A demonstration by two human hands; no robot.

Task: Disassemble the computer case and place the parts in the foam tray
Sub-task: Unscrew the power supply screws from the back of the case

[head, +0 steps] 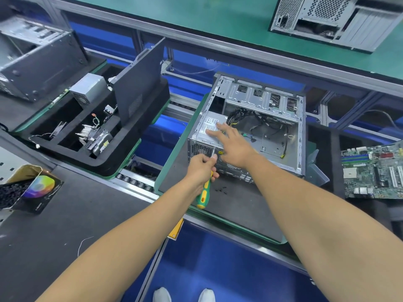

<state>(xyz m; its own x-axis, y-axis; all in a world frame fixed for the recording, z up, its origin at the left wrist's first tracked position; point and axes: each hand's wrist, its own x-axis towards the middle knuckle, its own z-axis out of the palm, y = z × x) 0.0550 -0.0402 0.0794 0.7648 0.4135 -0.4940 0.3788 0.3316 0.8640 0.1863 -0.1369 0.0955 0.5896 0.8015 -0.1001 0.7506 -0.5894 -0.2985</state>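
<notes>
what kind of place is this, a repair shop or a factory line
Most likely a factory teardown line: a roller conveyor runs between green-matted benches, a foam tray holds sorted parts, and several opened computer cases sit around.

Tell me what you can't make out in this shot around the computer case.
Head view only:
- Screwdriver tip: hidden behind the left hand.
- Power supply label: too small to read, partly under the right hand.
- Motherboard: cut off by the right edge.
- Loose screws: too small to count.
</notes>
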